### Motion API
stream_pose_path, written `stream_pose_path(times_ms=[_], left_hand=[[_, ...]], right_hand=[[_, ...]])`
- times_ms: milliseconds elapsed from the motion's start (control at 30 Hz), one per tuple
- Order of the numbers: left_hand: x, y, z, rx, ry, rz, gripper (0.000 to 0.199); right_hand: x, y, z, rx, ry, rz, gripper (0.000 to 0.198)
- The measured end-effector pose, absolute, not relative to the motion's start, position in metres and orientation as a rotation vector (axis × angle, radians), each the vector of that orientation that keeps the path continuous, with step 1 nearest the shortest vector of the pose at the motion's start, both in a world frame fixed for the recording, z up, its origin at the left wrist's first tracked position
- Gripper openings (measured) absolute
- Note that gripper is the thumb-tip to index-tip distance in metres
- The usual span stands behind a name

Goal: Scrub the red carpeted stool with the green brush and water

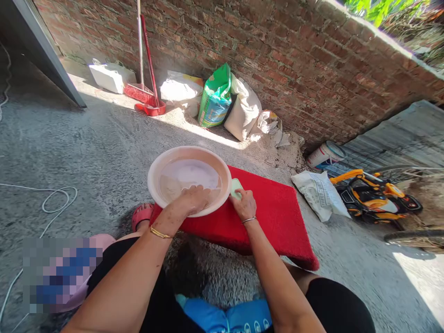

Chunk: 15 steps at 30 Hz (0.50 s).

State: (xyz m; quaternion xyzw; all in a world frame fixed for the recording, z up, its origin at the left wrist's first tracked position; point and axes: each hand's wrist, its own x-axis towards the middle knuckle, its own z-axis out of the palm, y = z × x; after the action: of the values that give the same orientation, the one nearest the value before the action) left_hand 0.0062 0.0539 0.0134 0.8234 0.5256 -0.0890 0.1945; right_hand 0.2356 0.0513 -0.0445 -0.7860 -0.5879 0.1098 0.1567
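Note:
A pale round basin [224,199] with cloudy water stands on the left end of a red fuzzy mat [274,208]. My left hand [196,199] reaches over the basin's near rim, fingers stretched out and partly in the water, with nothing visible in its grip. Beside the basin's right side, my right hand [245,205] is closed around a pale green oblong object [236,186]. Its upper end shows beyond my fingers, while the rest is hidden. The mat drapes over a low support that I cannot make out.
Along the brick wall stand a red broom [140,94], a red dustpan [152,109], a green sack [215,97] and a white sack [244,108]. A yellow toy digger [378,196] and a paint bucket [326,155] are at right. A cable [57,210] lies at left.

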Motion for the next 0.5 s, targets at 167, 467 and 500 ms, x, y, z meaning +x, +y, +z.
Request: stream_pose_path(times_ms=[167,467,500], left_hand=[[0.007,0.055,0.013,2.323,1.461,-0.232,0.040],[0.005,0.050,0.009,2.339,1.466,-0.168,0.041],[0.005,0.049,0.011,2.338,1.462,-0.174,0.041]], right_hand=[[0.256,0.065,-0.042,-2.349,-1.454,0.275,0.042],[0.245,0.120,-0.054,-2.171,-1.490,0.298,0.036],[0.244,0.129,-0.052,-2.156,-1.462,0.299,0.037]])
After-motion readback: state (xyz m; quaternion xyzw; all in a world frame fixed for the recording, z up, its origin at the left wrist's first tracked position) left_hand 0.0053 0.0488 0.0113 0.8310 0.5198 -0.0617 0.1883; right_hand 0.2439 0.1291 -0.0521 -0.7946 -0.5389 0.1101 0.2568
